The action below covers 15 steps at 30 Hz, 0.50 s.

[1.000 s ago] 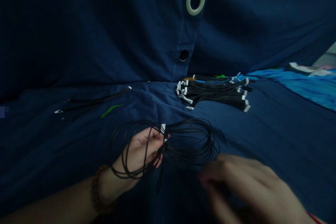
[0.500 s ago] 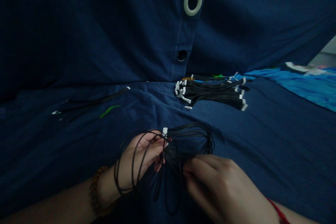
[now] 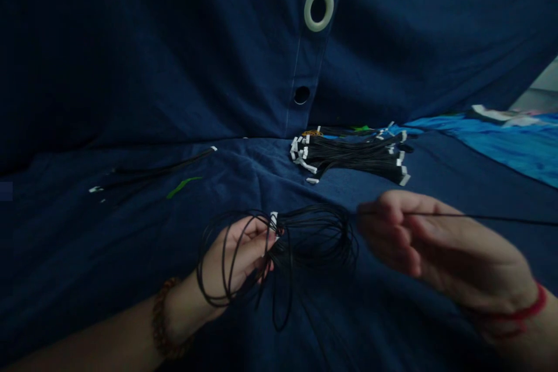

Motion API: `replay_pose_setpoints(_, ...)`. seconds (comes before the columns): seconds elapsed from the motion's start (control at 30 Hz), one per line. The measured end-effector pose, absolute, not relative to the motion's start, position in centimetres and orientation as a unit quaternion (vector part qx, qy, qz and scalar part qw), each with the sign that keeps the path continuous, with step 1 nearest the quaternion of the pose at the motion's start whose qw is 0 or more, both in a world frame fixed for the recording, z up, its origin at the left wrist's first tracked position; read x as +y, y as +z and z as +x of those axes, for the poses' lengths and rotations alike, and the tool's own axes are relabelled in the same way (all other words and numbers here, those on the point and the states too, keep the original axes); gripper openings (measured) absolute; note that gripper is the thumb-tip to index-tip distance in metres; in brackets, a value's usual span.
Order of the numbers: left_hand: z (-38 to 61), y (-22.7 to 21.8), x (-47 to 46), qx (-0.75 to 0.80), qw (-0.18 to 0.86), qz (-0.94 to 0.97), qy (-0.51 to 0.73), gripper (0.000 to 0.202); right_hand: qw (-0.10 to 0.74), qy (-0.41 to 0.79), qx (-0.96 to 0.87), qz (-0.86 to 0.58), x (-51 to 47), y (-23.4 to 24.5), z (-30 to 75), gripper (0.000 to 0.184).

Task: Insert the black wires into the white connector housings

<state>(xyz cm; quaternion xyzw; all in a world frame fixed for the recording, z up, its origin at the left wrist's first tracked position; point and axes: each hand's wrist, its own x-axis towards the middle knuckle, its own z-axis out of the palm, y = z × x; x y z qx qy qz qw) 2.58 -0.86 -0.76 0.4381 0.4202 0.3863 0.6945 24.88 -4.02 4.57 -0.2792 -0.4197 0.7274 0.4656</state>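
Observation:
My left hand [image 3: 238,247] grips a looped bundle of thin black wires [image 3: 314,235] with small white connectors at the pinch point, held just above the dark blue cloth [image 3: 436,174]. Loops of wire hang around its wrist and fingers. My right hand [image 3: 436,244], blurred by motion, sits right of the bundle with its fingers closed on a single black wire [image 3: 479,217] stretched taut toward the right edge.
A stack of straight black wires with white connectors [image 3: 353,154] lies further back at centre. Two loose wires [image 3: 152,171] and a green strip [image 3: 183,186] lie at the left. A pale ring [image 3: 318,7] hangs on the blue fabric behind. Light blue material [image 3: 514,145] lies at right.
My right hand has risen from the bundle's lower side and moved right, drawing one wire out taut. The left hand has stayed in place with the bundle.

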Motion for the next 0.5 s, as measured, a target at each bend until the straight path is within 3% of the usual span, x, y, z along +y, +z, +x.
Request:
replay_pose_setpoints(0.17,2.7,-0.5,-1.1,0.429,0.695,0.434,0.380,0.008,0.681,0.531,-0.428,-0.264,-4.2,5.8,25.8,0.007)
replay_pose_setpoints(0.23,2.7,-0.6,-1.2,0.434,0.693,0.438,0.374,0.008,0.701,0.519,-0.422,-0.247,-4.6,6.1,25.4,0.006)
replay_pose_setpoints(0.37,2.6,-0.5,-1.2,0.439,0.702,0.417,0.374,0.012,0.541,0.559,-0.528,-0.340,-6.1,5.6,23.5,0.014)
replay_pose_setpoints(0.43,2.6,-0.3,-1.3,0.430,0.718,0.401,0.373,0.015,0.445,0.484,-0.624,-0.422,-6.8,4.8,22.4,0.011)
replay_pose_setpoints(0.5,2.5,-0.1,-1.4,0.417,0.734,0.397,0.360,0.016,0.380,0.333,-0.719,-0.477,-7.3,4.0,21.5,0.007)
